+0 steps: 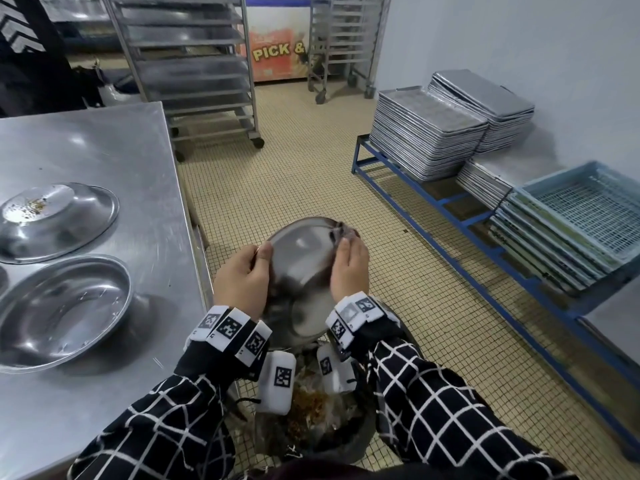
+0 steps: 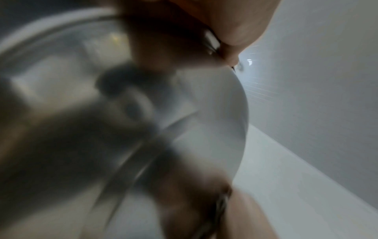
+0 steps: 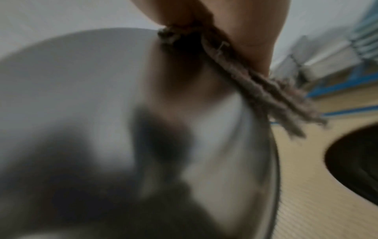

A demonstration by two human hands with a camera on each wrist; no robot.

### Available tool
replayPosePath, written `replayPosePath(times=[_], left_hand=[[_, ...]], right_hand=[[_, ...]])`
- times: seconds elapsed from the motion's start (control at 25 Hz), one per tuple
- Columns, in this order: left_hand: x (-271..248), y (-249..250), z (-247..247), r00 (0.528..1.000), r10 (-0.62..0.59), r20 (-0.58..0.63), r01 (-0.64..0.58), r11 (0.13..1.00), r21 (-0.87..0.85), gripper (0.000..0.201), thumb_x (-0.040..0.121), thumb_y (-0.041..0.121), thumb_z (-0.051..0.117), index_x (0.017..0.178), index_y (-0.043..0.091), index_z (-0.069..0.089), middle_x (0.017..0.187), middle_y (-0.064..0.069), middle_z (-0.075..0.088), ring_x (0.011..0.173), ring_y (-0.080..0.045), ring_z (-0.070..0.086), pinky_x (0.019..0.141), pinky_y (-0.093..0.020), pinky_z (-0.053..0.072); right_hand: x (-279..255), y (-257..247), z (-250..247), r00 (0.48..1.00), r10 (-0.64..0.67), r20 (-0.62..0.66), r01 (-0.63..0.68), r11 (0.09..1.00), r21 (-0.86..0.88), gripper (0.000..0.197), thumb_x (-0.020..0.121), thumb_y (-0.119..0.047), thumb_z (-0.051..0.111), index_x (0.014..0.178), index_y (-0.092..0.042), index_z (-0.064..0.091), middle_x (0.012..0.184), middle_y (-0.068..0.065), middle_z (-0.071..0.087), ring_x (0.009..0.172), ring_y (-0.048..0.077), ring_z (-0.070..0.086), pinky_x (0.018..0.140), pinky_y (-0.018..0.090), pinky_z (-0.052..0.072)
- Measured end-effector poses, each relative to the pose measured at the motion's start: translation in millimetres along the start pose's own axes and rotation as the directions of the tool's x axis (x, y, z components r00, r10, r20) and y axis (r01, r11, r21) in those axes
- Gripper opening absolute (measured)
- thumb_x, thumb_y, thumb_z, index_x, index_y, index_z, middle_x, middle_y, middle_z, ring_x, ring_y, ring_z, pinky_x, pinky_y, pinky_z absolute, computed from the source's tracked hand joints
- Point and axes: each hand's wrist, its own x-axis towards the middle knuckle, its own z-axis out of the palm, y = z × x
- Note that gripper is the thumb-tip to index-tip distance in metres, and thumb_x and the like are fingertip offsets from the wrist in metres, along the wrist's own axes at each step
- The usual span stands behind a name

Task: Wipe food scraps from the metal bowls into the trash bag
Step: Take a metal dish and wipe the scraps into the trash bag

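Observation:
A metal bowl (image 1: 304,268) is held tilted over the trash bag (image 1: 311,410), which holds brown scraps. My left hand (image 1: 242,275) grips the bowl's left rim, thumb on the inside. My right hand (image 1: 349,268) holds a grey-brown cloth (image 1: 343,233) against the bowl's upper right rim. The left wrist view shows the blurred bowl (image 2: 204,113) under my thumb (image 2: 235,24). In the right wrist view the cloth (image 3: 266,90) lies between my hand (image 3: 245,24) and the bowl's (image 3: 81,80) rim. A bowl with scraps (image 1: 55,220) and another bowl (image 1: 62,306) sit on the steel table (image 1: 114,150).
The steel table's edge runs close on my left. Stacks of metal trays (image 1: 429,133) and a blue crate (image 1: 588,209) rest on a blue frame at the right. Wheeled tray racks (image 1: 194,64) stand at the back. A tiled floor (image 1: 311,174) lies between.

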Motion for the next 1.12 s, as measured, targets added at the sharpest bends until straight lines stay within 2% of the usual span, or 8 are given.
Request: replayPosePath(times=[0.12, 0.2, 0.4, 0.52, 0.6, 0.8, 1.0, 1.12], left_hand=[[6.8, -12.8, -1.6, 0.997, -0.076, -0.018, 0.074, 0.994, -0.084, 0.046, 0.093, 0.049, 0.047, 0.073, 0.011, 0.063, 0.059, -0.006, 0.057, 0.057, -0.024, 0.052, 0.058, -0.038, 0.044], [11.4, -19.6, -0.2, 0.991, -0.130, -0.037, 0.120, 0.974, -0.191, 0.042, 0.092, 0.049, 0.050, 0.069, 0.017, 0.064, 0.051, 0.007, 0.051, 0.052, -0.013, 0.047, 0.054, -0.029, 0.040], [12.3, -40.7, 4.3, 0.991, -0.131, 0.019, 0.132, 0.970, -0.203, 0.013, 0.096, 0.037, 0.050, 0.096, 0.041, 0.063, 0.093, 0.007, 0.068, 0.091, -0.013, 0.063, 0.083, -0.032, 0.052], [12.1, -38.8, 4.6, 0.982, -0.065, 0.176, 0.093, 0.983, -0.157, 0.029, 0.096, 0.033, 0.050, 0.124, 0.041, 0.053, 0.107, 0.006, 0.065, 0.099, -0.012, 0.062, 0.088, -0.032, 0.051], [8.6, -27.2, 7.1, 0.966, 0.001, 0.259, 0.033, 0.992, -0.125, 0.032, 0.096, 0.031, 0.049, 0.127, 0.035, 0.053, 0.106, 0.006, 0.065, 0.097, -0.008, 0.060, 0.087, -0.027, 0.049], [4.5, -6.6, 16.4, 0.956, 0.152, 0.252, -0.175, 0.982, 0.073, 0.019, 0.096, 0.028, 0.052, 0.101, 0.016, 0.065, 0.085, 0.004, 0.064, 0.081, -0.016, 0.058, 0.077, -0.027, 0.047], [11.1, -4.9, 14.6, 0.974, 0.167, 0.154, -0.187, 0.974, 0.125, 0.030, 0.096, 0.030, 0.050, 0.078, 0.008, 0.060, 0.065, -0.003, 0.057, 0.065, -0.021, 0.053, 0.062, -0.033, 0.042], [11.4, -0.7, 14.1, 0.989, 0.124, 0.078, -0.133, 0.984, 0.118, 0.032, 0.097, 0.030, 0.048, 0.075, 0.008, 0.059, 0.065, -0.005, 0.057, 0.063, -0.022, 0.052, 0.060, -0.034, 0.041]], right_hand=[[5.4, 30.5, -9.7, 0.929, 0.360, 0.088, -0.369, 0.883, 0.291, 0.049, 0.101, -0.043, 0.024, 0.133, -0.013, 0.047, 0.127, 0.011, 0.053, 0.106, 0.025, 0.055, 0.093, 0.036, 0.045], [0.0, 39.8, -20.7, 0.913, 0.391, 0.115, -0.403, 0.828, 0.389, 0.045, 0.101, -0.042, 0.029, 0.131, -0.014, 0.047, 0.116, 0.008, 0.056, 0.089, 0.022, 0.055, 0.076, 0.029, 0.045], [3.1, 34.0, -49.8, 0.978, 0.204, 0.036, -0.207, 0.944, 0.257, 0.041, 0.099, -0.046, 0.033, 0.124, -0.021, 0.053, 0.102, -0.004, 0.057, 0.097, 0.020, 0.055, 0.081, 0.028, 0.039], [14.1, 25.0, -62.5, 0.995, 0.011, 0.103, -0.022, 0.994, 0.107, 0.031, 0.100, -0.036, 0.037, 0.121, -0.021, 0.054, 0.100, -0.003, 0.061, 0.086, 0.013, 0.057, 0.069, 0.021, 0.043], [19.4, 14.3, -66.7, 0.967, -0.120, 0.223, 0.132, 0.990, -0.040, 0.028, 0.101, -0.030, 0.037, 0.119, -0.017, 0.055, 0.097, -0.002, 0.060, 0.077, 0.005, 0.055, 0.058, 0.011, 0.039], [21.2, -8.1, -62.0, 0.838, -0.431, 0.334, 0.526, 0.800, -0.288, 0.024, 0.098, -0.023, 0.043, 0.112, -0.009, 0.057, 0.103, 0.003, 0.061, 0.091, 0.014, 0.052, 0.083, 0.028, 0.044], [13.5, -11.4, -48.8, 0.848, -0.513, 0.132, 0.529, 0.806, -0.266, 0.025, 0.096, -0.018, 0.046, 0.116, -0.005, 0.053, 0.117, 0.012, 0.049, 0.106, 0.022, 0.049, 0.092, 0.042, 0.048], [-15.6, -10.0, -31.3, 0.813, -0.582, 0.025, 0.568, 0.781, -0.260, 0.036, 0.094, -0.033, 0.042, 0.119, -0.012, 0.056, 0.128, 0.010, 0.043, 0.116, 0.026, 0.044, 0.097, 0.046, 0.046]])
